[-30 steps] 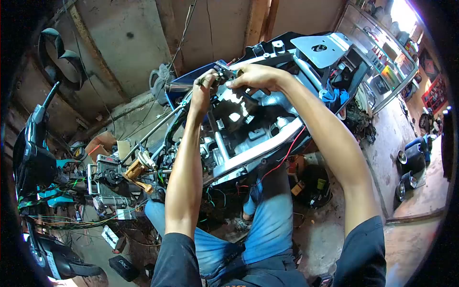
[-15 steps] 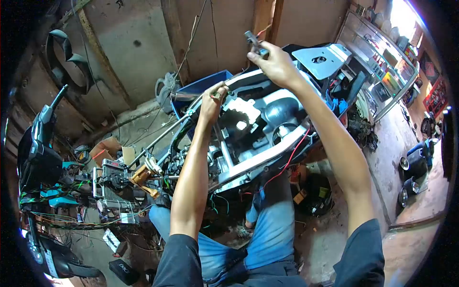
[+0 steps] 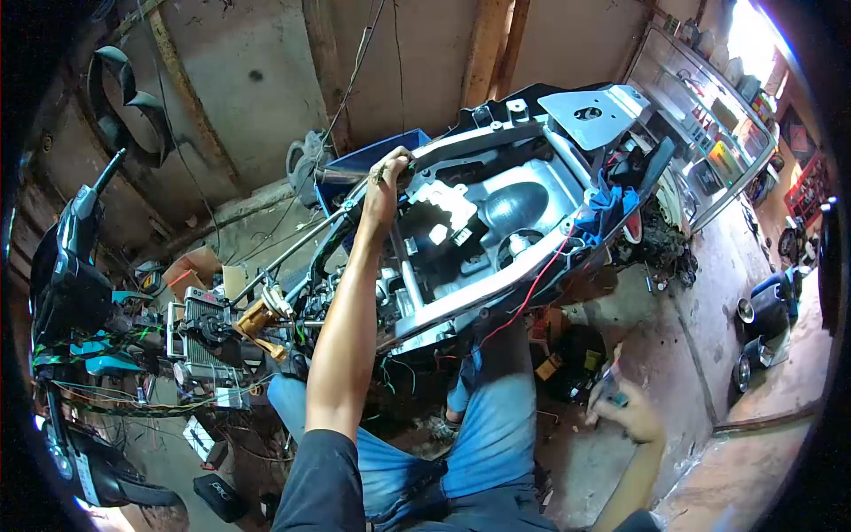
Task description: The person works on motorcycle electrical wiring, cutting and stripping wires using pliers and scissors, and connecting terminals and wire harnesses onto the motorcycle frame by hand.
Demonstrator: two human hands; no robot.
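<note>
Workshop wall (image 3: 275, 89) of flat panels and timber posts (image 3: 485, 53) spans 10 to 12 o'clock; clock positions are read from the centre of the view. Concrete floor (image 3: 709, 306) extends from 3 to 5 o'clock. A framed glass display case (image 3: 660, 89) is located at 2 o'clock.

Vehicle frame (image 3: 483, 291): positioned at the centre, its long axis running from 8 to 2 o'clock. A flat silver plate (image 3: 585, 129) is located over its far end, at 1 to 2 o'clock. Blue cloth (image 3: 605, 213) hangs at the right end, at 2 to 3 o'clock. A red wire (image 3: 537, 304) runs along the near rail, at 3 to 4 o'clock.

Left hand (image 3: 387, 173): at 11 o'clock, at the far rail, fingers curled inward. Whether it grips the rail or a small part cannot be told. A blue bin (image 3: 390, 149) is located just behind it.

Right hand (image 3: 628, 413): at 4 o'clock, well apart from the frame, fingers bent around a small grey part (image 3: 610, 388), which is blurred.

Markings: a black case (image 3: 218, 499) at 7 o'clock carries pale lettering, possibly "CRC" or "DRC". A radiator (image 3: 202, 341) at 8 to 9 o'clock bears a red-and-white label (image 3: 206, 293), too small to read.
</note>
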